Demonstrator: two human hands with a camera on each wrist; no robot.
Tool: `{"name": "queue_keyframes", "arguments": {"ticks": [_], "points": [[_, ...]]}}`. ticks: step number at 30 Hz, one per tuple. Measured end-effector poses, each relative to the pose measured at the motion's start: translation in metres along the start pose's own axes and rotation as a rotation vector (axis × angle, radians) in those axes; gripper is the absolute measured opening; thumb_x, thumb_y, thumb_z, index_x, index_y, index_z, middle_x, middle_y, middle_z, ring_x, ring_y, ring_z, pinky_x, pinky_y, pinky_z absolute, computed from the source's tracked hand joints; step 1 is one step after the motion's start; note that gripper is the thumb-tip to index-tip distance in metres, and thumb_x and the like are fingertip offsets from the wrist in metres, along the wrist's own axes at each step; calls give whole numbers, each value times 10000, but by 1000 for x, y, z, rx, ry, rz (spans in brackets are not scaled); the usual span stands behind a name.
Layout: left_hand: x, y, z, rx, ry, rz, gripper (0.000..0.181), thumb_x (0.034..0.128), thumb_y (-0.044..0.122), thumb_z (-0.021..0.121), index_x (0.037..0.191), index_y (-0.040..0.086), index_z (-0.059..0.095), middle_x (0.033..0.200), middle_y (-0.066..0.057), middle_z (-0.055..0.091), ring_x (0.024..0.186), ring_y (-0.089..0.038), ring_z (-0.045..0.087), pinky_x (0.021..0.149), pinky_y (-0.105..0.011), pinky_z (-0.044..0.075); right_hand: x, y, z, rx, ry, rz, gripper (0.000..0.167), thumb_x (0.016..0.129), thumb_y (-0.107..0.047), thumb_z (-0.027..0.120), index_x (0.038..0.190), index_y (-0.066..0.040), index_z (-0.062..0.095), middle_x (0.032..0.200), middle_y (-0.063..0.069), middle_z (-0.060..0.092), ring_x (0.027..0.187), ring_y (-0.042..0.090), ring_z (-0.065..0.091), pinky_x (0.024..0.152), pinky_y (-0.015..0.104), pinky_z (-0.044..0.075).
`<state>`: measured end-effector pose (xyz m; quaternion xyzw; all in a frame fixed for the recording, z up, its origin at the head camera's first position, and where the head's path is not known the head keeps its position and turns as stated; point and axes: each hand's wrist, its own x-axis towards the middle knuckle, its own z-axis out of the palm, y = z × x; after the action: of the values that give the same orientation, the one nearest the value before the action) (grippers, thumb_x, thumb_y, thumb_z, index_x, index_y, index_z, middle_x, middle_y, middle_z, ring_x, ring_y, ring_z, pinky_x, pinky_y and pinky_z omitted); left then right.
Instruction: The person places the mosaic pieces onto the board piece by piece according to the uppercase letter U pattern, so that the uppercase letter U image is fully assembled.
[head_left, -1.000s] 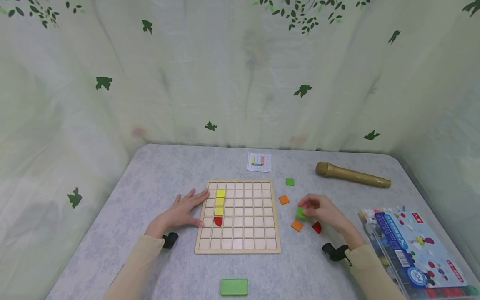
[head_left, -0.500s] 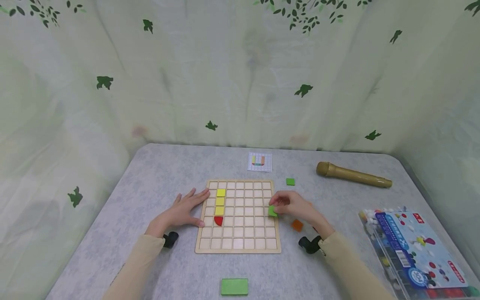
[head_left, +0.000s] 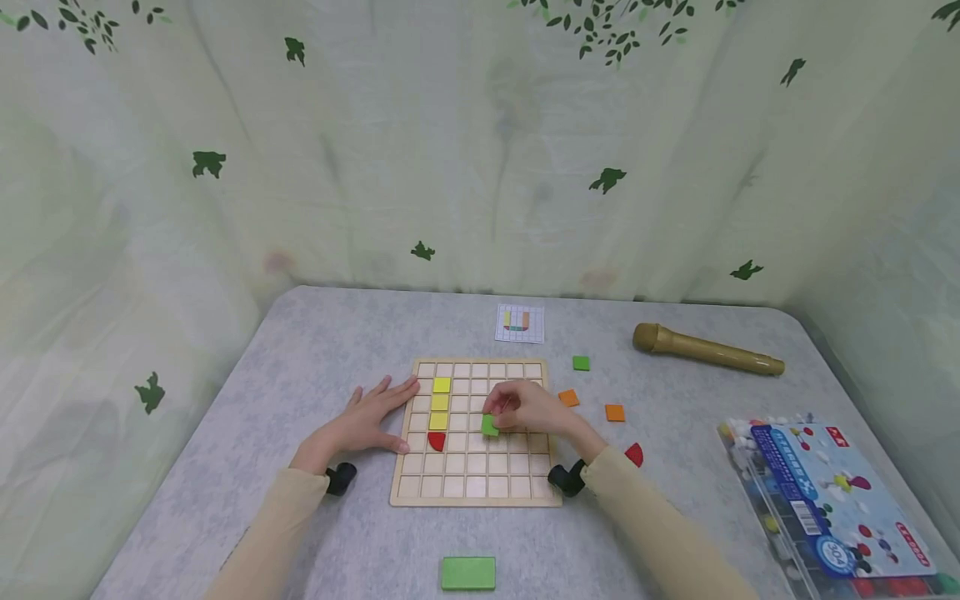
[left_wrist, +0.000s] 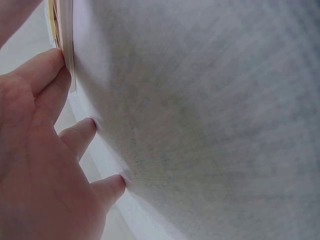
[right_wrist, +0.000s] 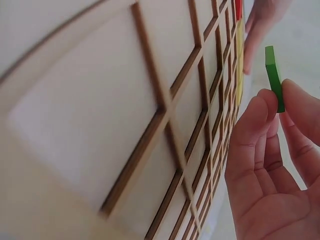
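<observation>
A wooden grid board [head_left: 476,507] lies on the table with a column of yellow square tiles [head_left: 439,403] and a red quarter-circle tile [head_left: 437,442] just below them. My left hand [head_left: 360,427] rests with spread, straight fingers at the board's left edge; in the left wrist view, fingertips [left_wrist: 56,56] touch that edge. Over the middle of the board, my right hand [head_left: 528,408] pinches a green square tile [head_left: 490,426] between thumb and fingers. The right wrist view shows this green tile [right_wrist: 274,80] held on edge, apart from the grid.
Right of the board lie a green tile [head_left: 581,363], orange tiles [head_left: 615,413] and a red tile [head_left: 634,454]. A pattern card [head_left: 519,324] is behind it, a green block [head_left: 468,573] in front. A brown microphone-shaped object [head_left: 705,350] and a boxed set [head_left: 840,500] are farther right.
My right hand has carried the green tile leftward from the loose tiles to above the board's middle. An orange tile and the red tile have come back into sight. My left hand stays put.
</observation>
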<state>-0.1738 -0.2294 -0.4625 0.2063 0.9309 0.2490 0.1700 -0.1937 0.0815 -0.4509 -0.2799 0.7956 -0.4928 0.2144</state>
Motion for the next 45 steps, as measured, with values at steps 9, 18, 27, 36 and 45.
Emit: {"name": "queue_keyframes", "arguments": {"ticks": [9, 18, 27, 36, 45], "points": [[-1, -1, 0, 0, -8, -10, 1041, 731, 489, 776, 1533, 121, 226, 1585, -89, 154, 1424, -420, 1, 1051, -662, -69, 26, -11, 26, -30, -63, 63, 113, 827, 49, 672, 886, -47, 680, 745, -5, 593, 682, 114, 532, 626, 230, 455], [-1, 0, 0, -2, -17, -13, 1045, 729, 504, 771, 1537, 138, 218, 1587, -75, 148, 1427, -410, -2, 1055, -655, -70, 34, -18, 39, -172, -61, 82, 127, 815, 42, 682, 810, -85, 675, 703, -31, 591, 648, 96, 504, 608, 216, 428], [0, -2, 1, -6, -14, -7, 1046, 725, 497, 776, 1535, 132, 224, 1586, -86, 153, 1426, -412, -5, 1052, -658, -74, 33, -22, 41, -266, -49, 82, 133, 819, 19, 678, 807, -113, 669, 683, -42, 572, 639, 96, 497, 605, 227, 420], [-1, -1, 0, -14, -17, -3, 1044, 728, 497, 773, 1535, 128, 223, 1584, -93, 155, 1426, -411, -5, 1055, -651, -81, 29, -20, 39, -215, -50, 47, 138, 807, 52, 677, 828, -85, 673, 730, -35, 602, 668, 90, 524, 620, 223, 440], [0, -3, 1, -12, -19, 9, 1046, 725, 495, 775, 1534, 125, 226, 1585, -89, 152, 1425, -415, -2, 1051, -659, -75, 30, -24, 48, -220, -47, 13, 130, 811, 15, 709, 852, -104, 676, 767, -51, 603, 696, 75, 526, 654, 219, 453]]}}
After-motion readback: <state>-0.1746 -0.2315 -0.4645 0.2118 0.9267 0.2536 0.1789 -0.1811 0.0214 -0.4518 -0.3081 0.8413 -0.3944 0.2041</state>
